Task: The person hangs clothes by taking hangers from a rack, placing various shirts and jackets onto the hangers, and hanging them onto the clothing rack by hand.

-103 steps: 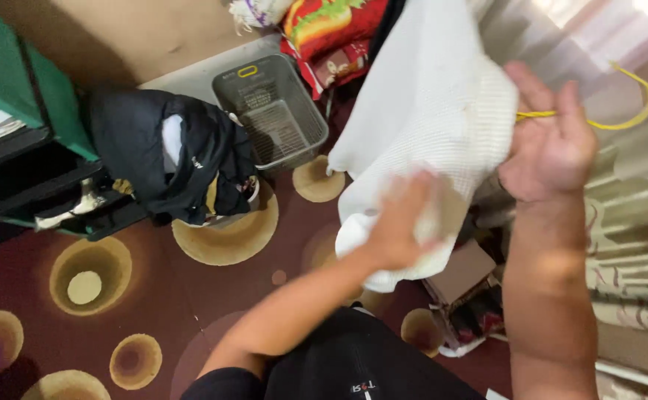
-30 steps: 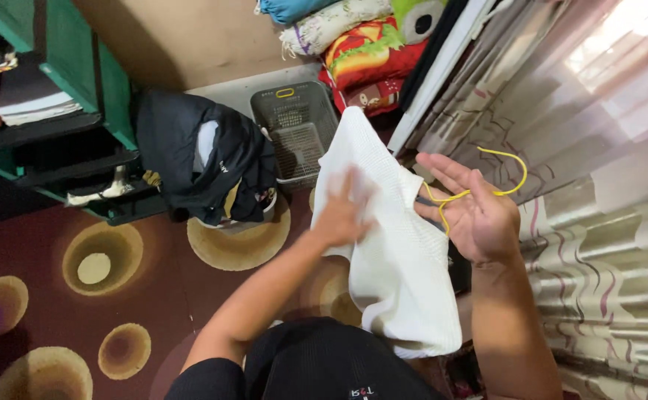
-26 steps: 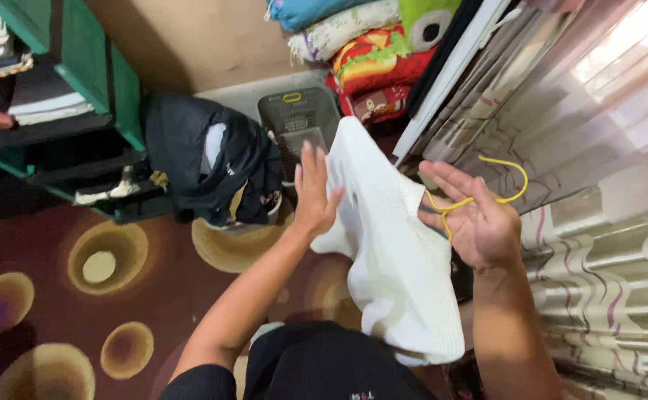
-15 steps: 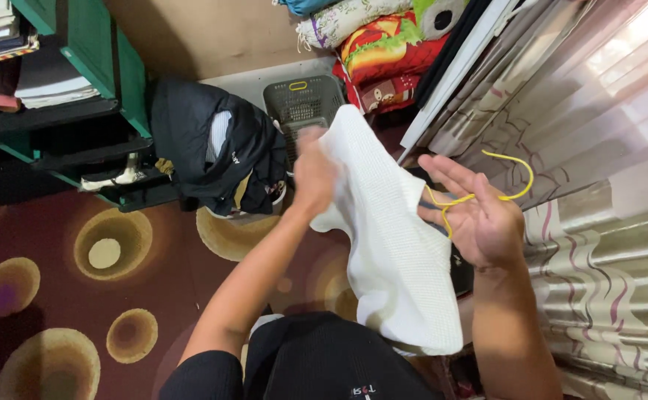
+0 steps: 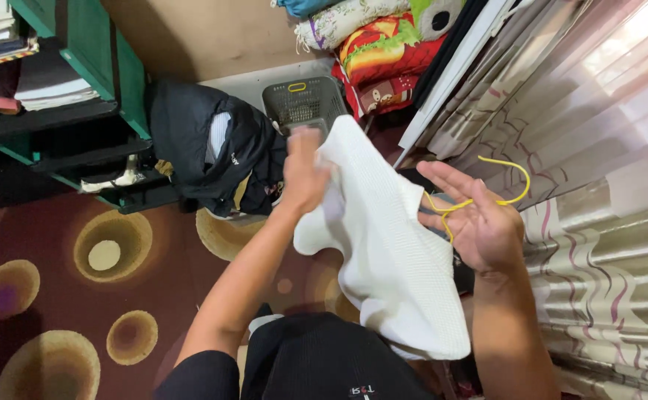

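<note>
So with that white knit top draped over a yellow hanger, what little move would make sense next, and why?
Probably the left hand should tug the white knit top down and smooth it. The cloth sits bunched and slanted where that hand grips its upper edge. The right hand lies open under the yellow wire hanger, so it looks to be only propping it.

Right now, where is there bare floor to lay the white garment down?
Open carpet lies lower left, bordered by the green shelf and the dark clothes pile. Crowded: the corner with the grey basket and cushions, and the curtain side by the right hand.
</note>
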